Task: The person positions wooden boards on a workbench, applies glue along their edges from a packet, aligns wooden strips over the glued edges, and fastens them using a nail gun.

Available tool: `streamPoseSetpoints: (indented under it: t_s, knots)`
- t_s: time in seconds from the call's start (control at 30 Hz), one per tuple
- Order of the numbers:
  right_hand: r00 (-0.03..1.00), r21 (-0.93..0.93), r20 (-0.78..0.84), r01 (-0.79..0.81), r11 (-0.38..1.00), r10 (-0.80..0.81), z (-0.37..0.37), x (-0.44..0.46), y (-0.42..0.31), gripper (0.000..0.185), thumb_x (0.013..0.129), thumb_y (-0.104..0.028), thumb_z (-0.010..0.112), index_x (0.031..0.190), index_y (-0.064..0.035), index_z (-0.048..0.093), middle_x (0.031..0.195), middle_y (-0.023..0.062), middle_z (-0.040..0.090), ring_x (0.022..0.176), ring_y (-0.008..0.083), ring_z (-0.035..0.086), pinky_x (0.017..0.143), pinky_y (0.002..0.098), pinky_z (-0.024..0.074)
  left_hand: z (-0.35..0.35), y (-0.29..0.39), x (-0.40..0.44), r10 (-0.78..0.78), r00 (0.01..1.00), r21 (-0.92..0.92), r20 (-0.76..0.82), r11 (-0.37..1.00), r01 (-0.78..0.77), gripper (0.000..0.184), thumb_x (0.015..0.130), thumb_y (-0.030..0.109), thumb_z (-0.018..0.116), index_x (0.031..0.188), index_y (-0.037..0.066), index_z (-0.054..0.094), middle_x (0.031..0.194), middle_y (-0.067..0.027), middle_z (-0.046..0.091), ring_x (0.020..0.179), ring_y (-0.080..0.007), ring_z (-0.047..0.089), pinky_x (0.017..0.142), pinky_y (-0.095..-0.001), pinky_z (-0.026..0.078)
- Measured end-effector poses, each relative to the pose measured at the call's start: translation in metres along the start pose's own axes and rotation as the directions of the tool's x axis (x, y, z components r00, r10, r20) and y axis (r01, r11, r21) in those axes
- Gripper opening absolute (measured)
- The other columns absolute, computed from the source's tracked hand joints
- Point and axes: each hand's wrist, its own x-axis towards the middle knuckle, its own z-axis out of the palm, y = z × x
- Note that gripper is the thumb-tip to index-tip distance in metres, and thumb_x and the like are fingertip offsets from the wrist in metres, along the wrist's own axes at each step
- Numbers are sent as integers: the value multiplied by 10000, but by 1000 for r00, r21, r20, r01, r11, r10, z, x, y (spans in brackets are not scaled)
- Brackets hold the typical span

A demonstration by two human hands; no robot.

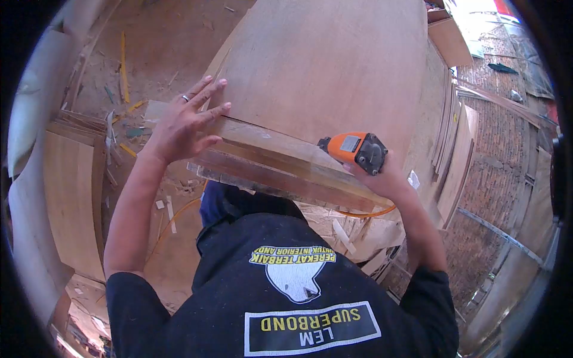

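Note:
My right hand [387, 178] grips an orange and black air nailer [353, 148] at the near edge of a large plywood panel [322, 71]. The nailer's nose points left along that edge. Its handle is mostly hidden under the tool's body. With fingers spread, my left hand [190, 119] rests on the panel's near left corner, the thumb lower against the edge. Below the panel's edge, wooden frame strips [268, 170] show in layers. An orange air hose [371, 213] curves beneath them on the right.
Stacked thin boards [450, 143] stand close along the right side, beside a brick floor [492, 179]. More boards [70, 173] lean at the left. Yellow strips [124, 65] and wood scraps litter the floor. An open cardboard box [449, 39] sits at the far right.

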Motion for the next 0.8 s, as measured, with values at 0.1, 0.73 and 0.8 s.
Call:
streamPoseSetpoints:
  t_s: [0.1, 0.73, 0.8]
  knots:
    - [999, -39, -9, -33, 999, 32, -4, -2, 1, 406, 867, -174, 855, 1221, -21, 729, 981, 84, 782, 869, 125, 715, 819, 331, 587, -6, -3, 3, -52, 997, -105, 52, 993, 57, 840, 603, 140, 941, 1395, 195, 666, 1669, -79, 403, 1302, -316, 580, 1054, -447, 516]
    - [990, -51, 135, -22, 998, 28, -20, 10, -2, 425, 832, -144, 887, 1196, -20, 706, 973, 78, 760, 872, 128, 701, 837, 309, 574, -5, -2, 7, -132, 990, -181, 57, 973, 140, 746, 594, 199, 958, 1300, 241, 722, 1584, -77, 406, 1356, -354, 527, 1093, -462, 509]
    - [983, -59, 177, -40, 997, 50, -20, 15, -3, 430, 833, -148, 895, 1188, -6, 698, 998, 73, 759, 898, 119, 701, 857, 299, 573, -5, -3, 7, -114, 993, -170, 29, 978, 118, 749, 586, 220, 953, 1301, 225, 728, 1575, -77, 426, 1237, -328, 539, 1019, -439, 514]
